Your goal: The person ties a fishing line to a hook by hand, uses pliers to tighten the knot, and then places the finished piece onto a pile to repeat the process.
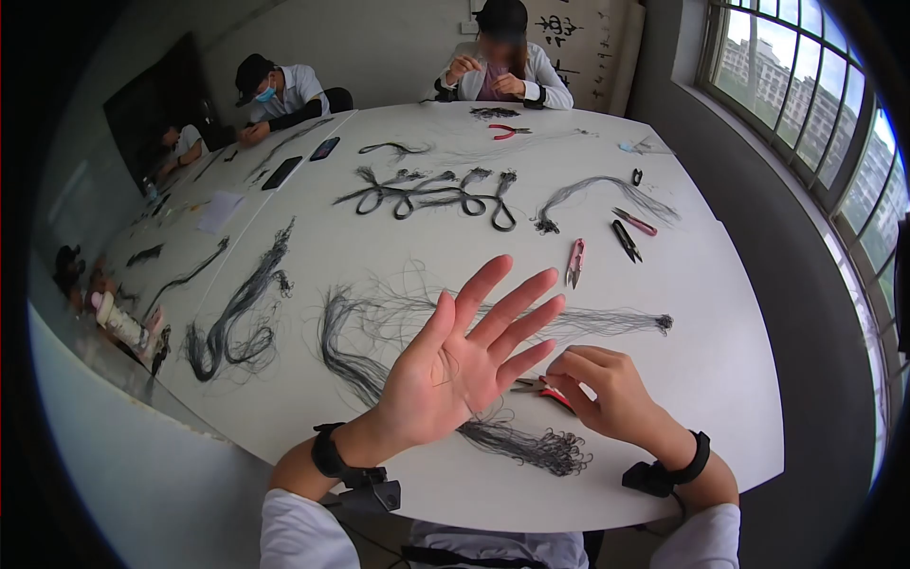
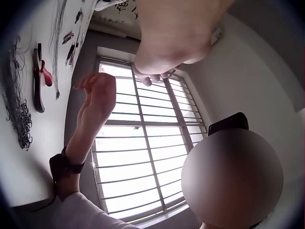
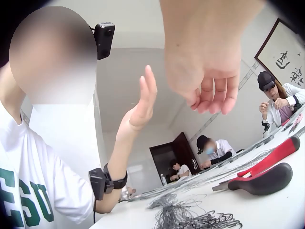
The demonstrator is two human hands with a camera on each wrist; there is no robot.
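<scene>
Head view, and up comes the left hand (image 1: 469, 356), palm turned to the wearer, fingers straight and spread well apart. A fine line (image 1: 444, 382) shows against that palm; it may be a single strand or a thin hook, too slight here to say. Over to the right hand (image 1: 607, 389): fingers curled, thumb drawn in close to the fingertips, though whether they pinch anything I cannot tell from any of the three views. Below the two hands on the white table (image 1: 706, 398) lies the bundle (image 1: 512, 442) of dark strands, passing behind the left hand in this view, its near end fanning out into small curved hooks (image 1: 564, 457). Pliers (image 1: 559, 398) with red and black handles lie just past the hooks, partly hidden behind the right hand; the right wrist view has them whole, flat on the table beside the dark tangle.

Farther up the table, pink snips (image 1: 576, 261) lie near black snips (image 1: 627, 241), and beyond, a row of looped bundles (image 1: 466, 197) crosses the middle. Two phones, one black (image 1: 282, 173), sit left of that. At the far edge a person in a cap (image 1: 502, 62) has both hands raised, and a masked person (image 1: 294, 90) bends over the left side. A barred window (image 1: 791, 85) lights the right.
</scene>
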